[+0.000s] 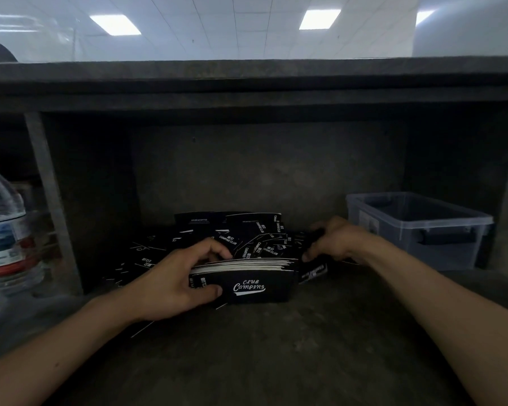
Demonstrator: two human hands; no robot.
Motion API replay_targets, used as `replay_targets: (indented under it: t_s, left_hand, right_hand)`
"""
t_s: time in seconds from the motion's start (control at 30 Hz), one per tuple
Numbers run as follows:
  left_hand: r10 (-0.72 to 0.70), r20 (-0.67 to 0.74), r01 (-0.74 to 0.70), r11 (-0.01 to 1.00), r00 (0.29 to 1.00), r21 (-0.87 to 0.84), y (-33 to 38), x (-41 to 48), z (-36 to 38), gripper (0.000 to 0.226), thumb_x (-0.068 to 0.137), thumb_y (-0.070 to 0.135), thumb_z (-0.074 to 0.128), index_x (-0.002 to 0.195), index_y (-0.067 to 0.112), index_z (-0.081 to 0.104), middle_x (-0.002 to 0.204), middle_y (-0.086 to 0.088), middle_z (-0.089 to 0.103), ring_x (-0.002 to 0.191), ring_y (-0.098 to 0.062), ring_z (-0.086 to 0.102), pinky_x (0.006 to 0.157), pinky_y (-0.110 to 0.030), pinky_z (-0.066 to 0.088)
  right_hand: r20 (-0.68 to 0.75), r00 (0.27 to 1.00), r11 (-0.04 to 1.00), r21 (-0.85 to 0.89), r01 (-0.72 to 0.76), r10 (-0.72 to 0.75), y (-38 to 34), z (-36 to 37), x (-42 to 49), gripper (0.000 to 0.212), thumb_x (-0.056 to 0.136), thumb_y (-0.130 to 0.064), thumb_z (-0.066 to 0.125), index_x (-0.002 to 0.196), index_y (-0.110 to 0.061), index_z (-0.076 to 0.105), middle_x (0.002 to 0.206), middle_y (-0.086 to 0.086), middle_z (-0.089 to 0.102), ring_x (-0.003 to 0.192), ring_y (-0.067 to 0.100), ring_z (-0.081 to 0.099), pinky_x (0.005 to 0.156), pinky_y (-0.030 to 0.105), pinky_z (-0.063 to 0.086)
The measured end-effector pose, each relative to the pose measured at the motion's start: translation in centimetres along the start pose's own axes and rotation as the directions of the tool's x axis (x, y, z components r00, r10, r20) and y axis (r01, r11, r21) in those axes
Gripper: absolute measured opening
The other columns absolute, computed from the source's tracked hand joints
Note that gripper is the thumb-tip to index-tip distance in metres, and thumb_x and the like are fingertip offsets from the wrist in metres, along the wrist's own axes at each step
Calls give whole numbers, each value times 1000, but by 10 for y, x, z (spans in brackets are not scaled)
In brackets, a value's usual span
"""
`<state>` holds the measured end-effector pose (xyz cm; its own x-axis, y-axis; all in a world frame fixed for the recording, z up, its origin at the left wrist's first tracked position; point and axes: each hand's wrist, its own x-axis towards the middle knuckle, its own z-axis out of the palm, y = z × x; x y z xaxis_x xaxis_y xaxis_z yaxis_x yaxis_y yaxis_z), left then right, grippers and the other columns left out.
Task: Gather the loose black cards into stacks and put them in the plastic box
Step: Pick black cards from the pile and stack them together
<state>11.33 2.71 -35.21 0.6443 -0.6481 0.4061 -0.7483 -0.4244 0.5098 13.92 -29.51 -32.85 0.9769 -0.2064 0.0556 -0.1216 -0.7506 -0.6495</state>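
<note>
My left hand (176,279) grips a thick stack of black cards (255,284) standing on edge, its front card printed "Club Camping" in white. Behind it a loose pile of black cards (247,235) lies scattered against the back wall of the dark shelf. My right hand (335,238) rests on the right side of that pile with fingers curled on some cards; how many it holds is unclear. The translucent grey plastic box (420,230) stands to the right of my right hand, open on top.
A large water bottle (3,230) with a red cap stands at the left, beyond a grey upright post (50,200). A dark shelf board (247,92) runs overhead. The concrete shelf floor (276,347) stretches toward me.
</note>
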Motion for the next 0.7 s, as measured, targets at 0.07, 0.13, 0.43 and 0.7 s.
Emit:
replay_targets:
  t_s: [0.07, 0.13, 0.43, 0.7]
  left_hand:
    - [-3, 4, 3, 1000, 1000, 0, 0, 0, 0, 43, 84, 15, 77, 116, 33, 56, 106, 6, 69, 96, -16, 69, 84, -42, 57]
    - [-7, 8, 7, 1000, 1000, 7, 0, 0, 0, 40, 84, 14, 77, 114, 32, 57, 104, 10, 70, 91, -12, 69, 80, -35, 57]
    - [-25, -8, 25, 1000, 1000, -6, -2, 0, 0, 34, 82, 16, 78, 106, 31, 60, 101, 12, 69, 89, -9, 68, 76, -29, 56]
    - [-66, -17, 66, 998, 998, -13, -4, -2, -2, 79, 79, 25, 80, 140, 46, 34, 134, 25, 50, 120, -6, 57, 99, -36, 53]
  right_hand:
    - [-179, 982, 992, 99, 82, -64, -1, -2, 3, 52, 76, -7, 80, 125, -16, 65, 109, 5, 66, 90, 13, 59, 66, 20, 46]
    - [-312, 943, 944, 263, 200, -113, -2, -5, 4, 39, 81, -4, 71, 116, -20, 66, 98, 2, 69, 84, 14, 65, 69, 24, 53]
    - [-414, 907, 627, 685, 370, -83, -13, -3, 4, 24, 80, -5, 71, 93, -24, 63, 94, -2, 72, 76, 11, 71, 57, 26, 54]
    - [-6, 991, 718, 689, 102, -134, -16, 0, -7, 26, 82, 1, 62, 99, -17, 69, 97, 7, 67, 86, 17, 64, 63, 29, 59]
